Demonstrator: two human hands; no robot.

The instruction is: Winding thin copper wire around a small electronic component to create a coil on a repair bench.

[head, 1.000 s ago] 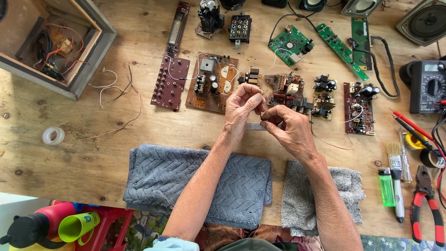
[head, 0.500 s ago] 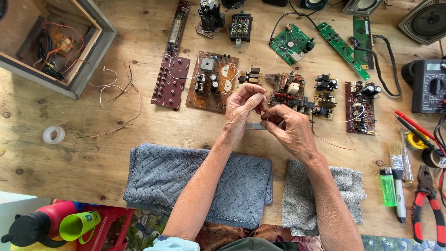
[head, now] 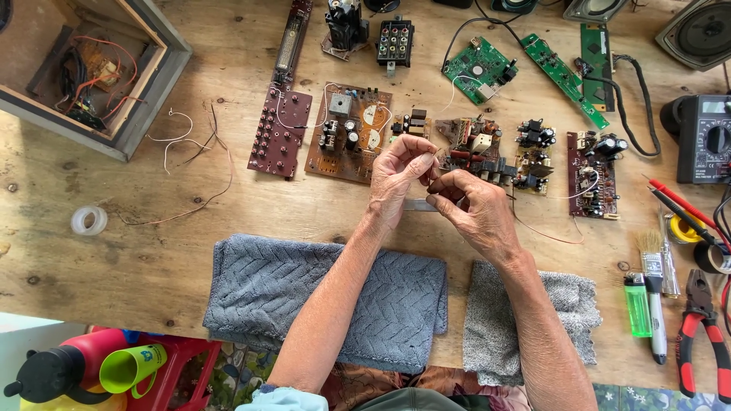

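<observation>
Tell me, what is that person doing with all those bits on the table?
A person sits at a wooden table spread with circuit boards. The left hand and right hand are raised together over the middle of the table, pinching something tiny between the fingertips; it is too small to tell what. Two grey towels lie under the forearms. Pliers, a green lighter and a brush lie at the right.

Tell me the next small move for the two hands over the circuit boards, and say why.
Probably keep the pinch and work the small piece between the fingertips. The left hand and right hand meet above the wooden table, fingertips pressed together on something too small to identify. A thin grey strip lies just beneath them. Both hands are occupied, so neither seems free to reach for the pliers.
</observation>
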